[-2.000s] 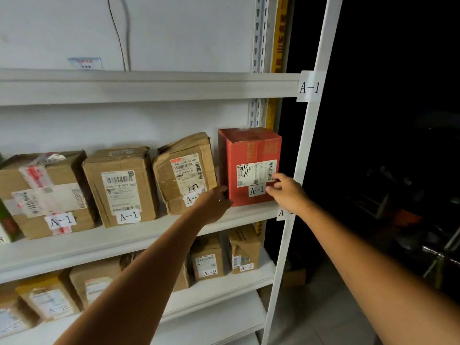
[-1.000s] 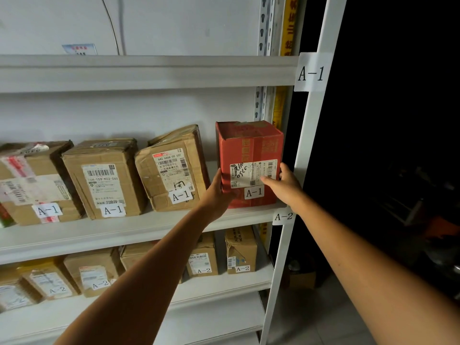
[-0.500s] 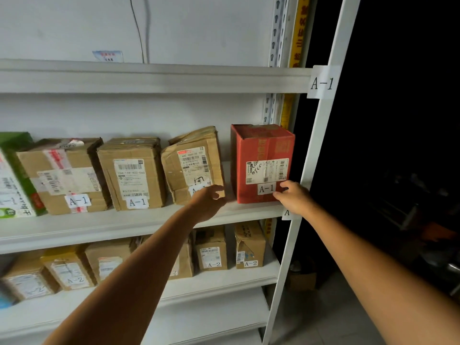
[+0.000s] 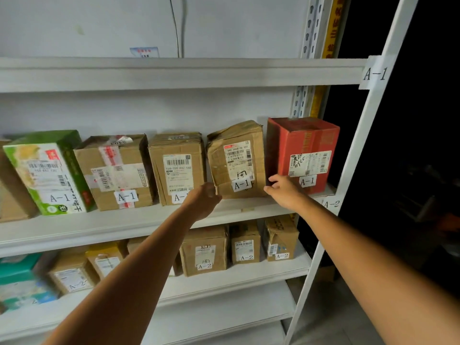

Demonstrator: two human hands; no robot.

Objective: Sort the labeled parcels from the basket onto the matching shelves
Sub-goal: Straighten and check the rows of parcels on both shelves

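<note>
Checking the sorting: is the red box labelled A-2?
No, the white tag on the red box reads A-1.

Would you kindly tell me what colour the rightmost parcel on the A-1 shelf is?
The parcel is red with white labels, seen best in the head view.

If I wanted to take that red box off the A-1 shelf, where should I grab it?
Probably by its two side faces, coming straight from the front. The red box stands upright at the row's right end, so its right side is free, and a narrow gap parts its left side from the crumpled cardboard box.
</note>
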